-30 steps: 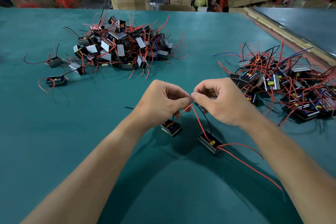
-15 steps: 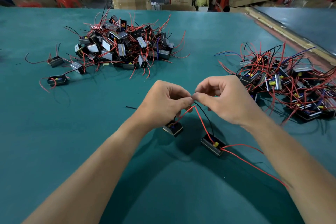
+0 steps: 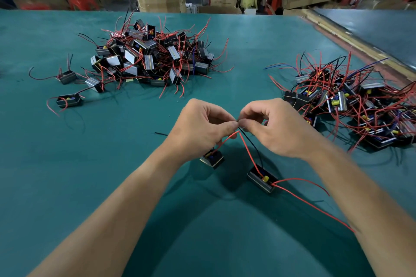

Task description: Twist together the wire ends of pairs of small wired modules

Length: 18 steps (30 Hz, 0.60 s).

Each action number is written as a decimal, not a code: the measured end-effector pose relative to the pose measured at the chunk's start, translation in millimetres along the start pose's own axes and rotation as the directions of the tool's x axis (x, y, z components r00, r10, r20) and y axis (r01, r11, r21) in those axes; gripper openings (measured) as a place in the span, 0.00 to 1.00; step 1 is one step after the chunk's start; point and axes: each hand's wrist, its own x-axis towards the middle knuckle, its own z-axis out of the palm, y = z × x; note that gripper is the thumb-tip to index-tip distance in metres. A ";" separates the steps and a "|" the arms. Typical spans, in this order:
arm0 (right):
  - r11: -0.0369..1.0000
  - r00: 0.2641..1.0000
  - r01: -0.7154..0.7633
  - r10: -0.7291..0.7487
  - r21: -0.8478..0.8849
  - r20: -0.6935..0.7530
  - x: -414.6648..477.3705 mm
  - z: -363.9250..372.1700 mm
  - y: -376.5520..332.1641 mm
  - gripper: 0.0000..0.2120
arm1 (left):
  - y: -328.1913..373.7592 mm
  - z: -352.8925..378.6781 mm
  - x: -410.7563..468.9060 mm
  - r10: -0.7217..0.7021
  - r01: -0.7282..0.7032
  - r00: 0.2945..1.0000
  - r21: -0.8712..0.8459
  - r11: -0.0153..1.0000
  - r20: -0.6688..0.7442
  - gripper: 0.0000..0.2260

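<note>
Two small black modules hang from their wires just above the green table (image 3: 67, 175): one (image 3: 212, 158) below my left hand, the other (image 3: 262, 179) lower right, with a yellow part on top. Red and black wires rise from them and meet at the bare wire ends (image 3: 240, 128) between my hands. My left hand (image 3: 202, 128) pinches the wire ends from the left with thumb and forefinger. From the right, my right hand (image 3: 274, 126) pinches the same joint. A long red wire (image 3: 315, 207) trails from the right module under my right forearm.
A big pile of wired modules (image 3: 148, 60) lies at the back left, with a few strays (image 3: 68, 100) near it. Another tangled pile (image 3: 351, 105) sits close to my right hand. A short black wire scrap (image 3: 161, 134) lies left of my hands. Cardboard boxes (image 3: 161, 0) stand beyond the table.
Both hands stay pinched on the wire ends and have shifted slightly up. The two modules have swung a little beneath them.
</note>
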 end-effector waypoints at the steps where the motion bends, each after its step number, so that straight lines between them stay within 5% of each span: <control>1: 1.000 1.000 -0.017 0.018 -0.008 0.024 0.0 0.1 -0.7 0.08 | 0.2 0.7 -0.4 0.016 -0.016 1.000 0.028 0.999 -0.007 0.06; 8: 0.952 0.927 -0.293 0.259 0.093 0.272 -1.1 -3.2 -0.2 0.14 | -0.7 3.3 -4.6 0.222 -0.226 0.974 0.338 0.914 0.051 0.04; 11: 0.936 0.907 -0.322 0.261 0.145 0.329 -2.6 -4.9 -1.2 0.14 | -0.2 3.8 -4.1 0.172 -0.185 0.983 0.295 0.938 0.067 0.05; 18: 0.932 0.984 -0.152 0.111 0.329 0.139 -1.2 -5.9 -0.9 0.07 | 3.6 -3.6 0.2 -0.027 0.028 0.998 -0.024 0.999 0.064 0.08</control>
